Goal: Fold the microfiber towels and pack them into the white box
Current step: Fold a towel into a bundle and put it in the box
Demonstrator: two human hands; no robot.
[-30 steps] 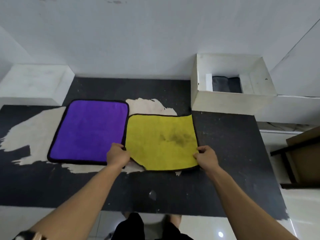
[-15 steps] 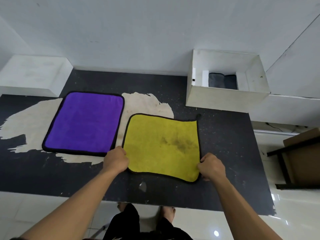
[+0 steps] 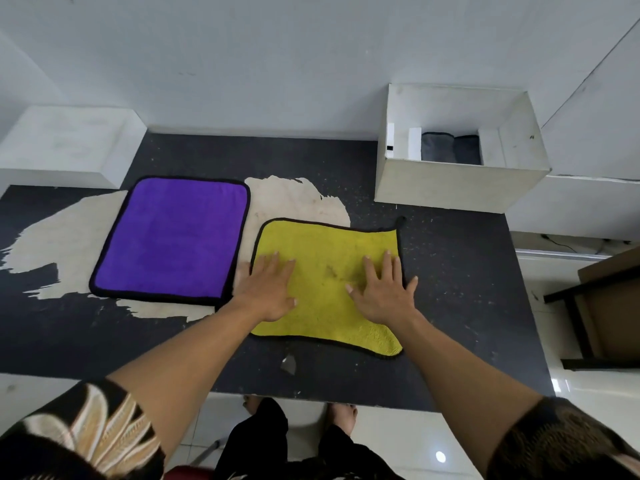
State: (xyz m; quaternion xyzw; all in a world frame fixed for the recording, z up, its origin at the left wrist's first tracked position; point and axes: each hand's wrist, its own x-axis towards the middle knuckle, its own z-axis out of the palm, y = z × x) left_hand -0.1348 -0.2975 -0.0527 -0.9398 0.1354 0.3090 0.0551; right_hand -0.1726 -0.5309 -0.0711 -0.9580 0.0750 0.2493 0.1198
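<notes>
A yellow towel (image 3: 329, 251) with black edging lies spread flat on the dark table (image 3: 460, 271). My left hand (image 3: 268, 289) rests palm down on its left part, fingers spread. My right hand (image 3: 382, 289) lies flat on its right part, fingers apart. Neither hand grips the cloth. To the left, a purple towel (image 3: 173, 237) lies flat and untouched. The white box (image 3: 457, 185) stands at the back right of the table, with dark grey folded towels (image 3: 450, 148) inside.
A low white block (image 3: 69, 143) sits at the back left against the wall. Worn pale patches (image 3: 287, 202) mark the tabletop. A brown cardboard piece on a dark frame (image 3: 609, 306) stands beyond the table's right edge. The table's front edge is close to my body.
Both hands let go of the yellow towel's near corners and now lie flat on top of it. The towel has shifted slightly toward me and away from the purple one.
</notes>
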